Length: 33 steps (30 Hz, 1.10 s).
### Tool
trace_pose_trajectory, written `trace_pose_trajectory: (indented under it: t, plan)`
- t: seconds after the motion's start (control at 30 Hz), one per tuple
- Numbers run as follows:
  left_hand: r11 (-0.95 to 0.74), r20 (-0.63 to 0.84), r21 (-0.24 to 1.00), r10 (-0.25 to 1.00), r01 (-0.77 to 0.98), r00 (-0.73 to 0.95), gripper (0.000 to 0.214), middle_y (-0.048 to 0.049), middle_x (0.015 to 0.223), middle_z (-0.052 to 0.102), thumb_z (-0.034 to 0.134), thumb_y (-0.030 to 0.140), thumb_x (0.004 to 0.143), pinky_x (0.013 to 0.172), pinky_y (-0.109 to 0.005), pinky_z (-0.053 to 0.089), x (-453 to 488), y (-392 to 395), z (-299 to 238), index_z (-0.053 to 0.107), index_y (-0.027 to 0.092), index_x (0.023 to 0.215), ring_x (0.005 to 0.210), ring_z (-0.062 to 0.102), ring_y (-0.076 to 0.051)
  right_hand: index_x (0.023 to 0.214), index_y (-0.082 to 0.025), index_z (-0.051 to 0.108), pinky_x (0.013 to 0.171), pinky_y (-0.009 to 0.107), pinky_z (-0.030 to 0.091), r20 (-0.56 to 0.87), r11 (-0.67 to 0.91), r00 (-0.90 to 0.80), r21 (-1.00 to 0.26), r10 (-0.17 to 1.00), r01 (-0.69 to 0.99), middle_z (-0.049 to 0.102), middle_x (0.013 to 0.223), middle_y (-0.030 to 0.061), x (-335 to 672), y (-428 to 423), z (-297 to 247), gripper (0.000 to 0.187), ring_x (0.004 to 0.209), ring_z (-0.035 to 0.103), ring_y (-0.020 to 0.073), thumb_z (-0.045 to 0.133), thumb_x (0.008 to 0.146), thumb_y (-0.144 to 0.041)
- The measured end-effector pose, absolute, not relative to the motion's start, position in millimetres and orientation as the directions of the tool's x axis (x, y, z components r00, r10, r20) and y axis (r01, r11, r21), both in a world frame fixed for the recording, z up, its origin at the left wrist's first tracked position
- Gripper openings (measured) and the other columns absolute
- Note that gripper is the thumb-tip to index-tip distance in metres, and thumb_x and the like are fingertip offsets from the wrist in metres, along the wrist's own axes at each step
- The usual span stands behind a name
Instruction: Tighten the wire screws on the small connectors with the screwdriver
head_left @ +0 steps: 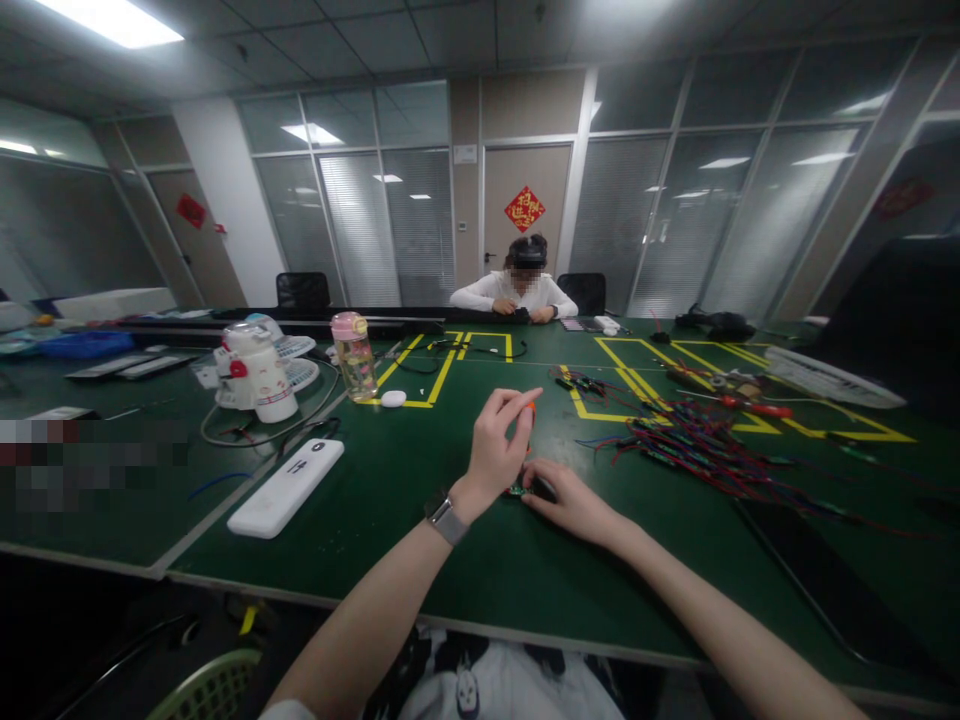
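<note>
My left hand [499, 445], with a watch on its wrist, is raised over the middle of the green table. Its thumb and fingers are closed around a slim orange-topped tool [532, 408]. Most of that tool is hidden by the hand, so its exact kind does not show. Lower and to the right, my right hand [566, 503] rests at the tabletop, fingers bent around a small green circuit board [515, 491]. A black piece [543, 489] shows under its fingers. The tool's lower end and the board come close together; whether they touch is unclear.
Right of my hands lies a tangle of red and blue wires [697, 440] with small boards, near a red-handled tool [765, 408]. To the left are a white flat case [289, 487], a pink-lidded bottle [354, 358] and a white bottle [266, 375]. Another person [525, 285] sits opposite.
</note>
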<state>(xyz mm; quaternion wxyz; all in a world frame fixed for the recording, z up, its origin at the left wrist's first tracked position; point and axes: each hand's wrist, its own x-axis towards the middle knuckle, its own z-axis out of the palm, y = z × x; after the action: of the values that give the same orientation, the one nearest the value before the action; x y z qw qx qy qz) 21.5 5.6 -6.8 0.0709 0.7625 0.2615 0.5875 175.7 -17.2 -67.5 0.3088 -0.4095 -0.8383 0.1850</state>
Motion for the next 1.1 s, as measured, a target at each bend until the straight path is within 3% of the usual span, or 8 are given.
trace_pose_trajectory:
  t: [0.1, 0.3, 0.47, 0.7, 0.9, 1.1]
  plan:
    - [-0.864, 0.858, 0.415, 0.476, 0.284, 0.193, 0.031, -0.0064, 0.102, 0.062, 0.04, 0.018, 0.096, 0.085, -0.031, 0.048, 21.5, 5.8, -6.6, 0.058, 0.02, 0.121, 0.095, 0.058, -0.016, 0.084, -0.019, 0.056, 0.078, 0.032, 0.045, 0.365, 0.596, -0.475, -0.56, 0.801, 0.575, 0.064, 0.095, 0.0047, 175.5, -17.7, -66.9, 0.006, 0.086, 0.058, 0.0201, 0.06, 0.081, -0.016]
    - [-0.847, 0.869, 0.408, 0.475, 0.341, 0.139, 0.022, -0.0032, 0.09, 0.056, 0.057, 0.026, 0.089, 0.076, -0.027, 0.048, 22.9, 4.5, -6.3, 0.064, 0.021, 0.109, 0.083, 0.056, -0.014, 0.084, -0.019, 0.056, 0.076, 0.031, 0.045, 0.368, 0.598, -0.473, -0.554, 0.8, 0.58, 0.063, 0.091, 0.004, 176.2, -17.1, -68.4, 0.005, 0.083, 0.058, 0.0193, 0.06, 0.081, -0.017]
    - [-0.865, 0.856, 0.414, 0.476, 0.285, 0.202, 0.03, -0.0062, 0.103, 0.06, 0.04, 0.018, 0.096, 0.085, -0.03, 0.047, 21.5, 3.3, -5.2, 0.06, 0.02, 0.118, 0.097, 0.057, -0.016, 0.084, -0.019, 0.055, 0.078, 0.031, 0.045, 0.369, 0.603, -0.48, -0.556, 0.796, 0.572, 0.063, 0.093, 0.0041, 175.9, -17.6, -67.6, 0.006, 0.085, 0.057, 0.0197, 0.059, 0.081, -0.017]
    - [-0.841, 0.862, 0.416, 0.486, 0.346, 0.144, 0.023, -0.0036, 0.09, 0.054, 0.051, 0.024, 0.091, 0.075, -0.026, 0.047, 22.2, 3.9, -6.8, 0.064, 0.02, 0.111, 0.083, 0.056, -0.014, 0.084, -0.019, 0.055, 0.076, 0.03, 0.044, 0.363, 0.597, -0.477, -0.555, 0.801, 0.58, 0.063, 0.093, 0.0042, 176.0, -18.1, -66.9, 0.007, 0.083, 0.057, 0.0193, 0.06, 0.08, -0.015]
    - [-0.861, 0.849, 0.435, 0.489, 0.263, 0.2, 0.032, -0.0068, 0.107, 0.061, 0.037, 0.017, 0.096, 0.087, -0.03, 0.046, 21.1, 4.2, -7.4, 0.058, 0.02, 0.121, 0.1, 0.057, -0.017, 0.083, -0.018, 0.056, 0.078, 0.031, 0.044, 0.379, 0.609, -0.481, -0.561, 0.791, 0.56, 0.063, 0.092, 0.0045, 175.7, -16.3, -68.4, 0.008, 0.086, 0.058, 0.0197, 0.06, 0.079, -0.013]
    - [-0.852, 0.87, 0.406, 0.471, 0.33, 0.146, 0.023, -0.0032, 0.092, 0.056, 0.054, 0.023, 0.09, 0.077, -0.027, 0.047, 22.9, 4.3, -7.2, 0.063, 0.021, 0.111, 0.084, 0.056, -0.014, 0.083, -0.019, 0.055, 0.076, 0.03, 0.044, 0.379, 0.608, -0.479, -0.56, 0.792, 0.563, 0.063, 0.091, 0.0036, 175.5, -16.9, -67.6, 0.008, 0.083, 0.057, 0.0194, 0.06, 0.079, -0.014]
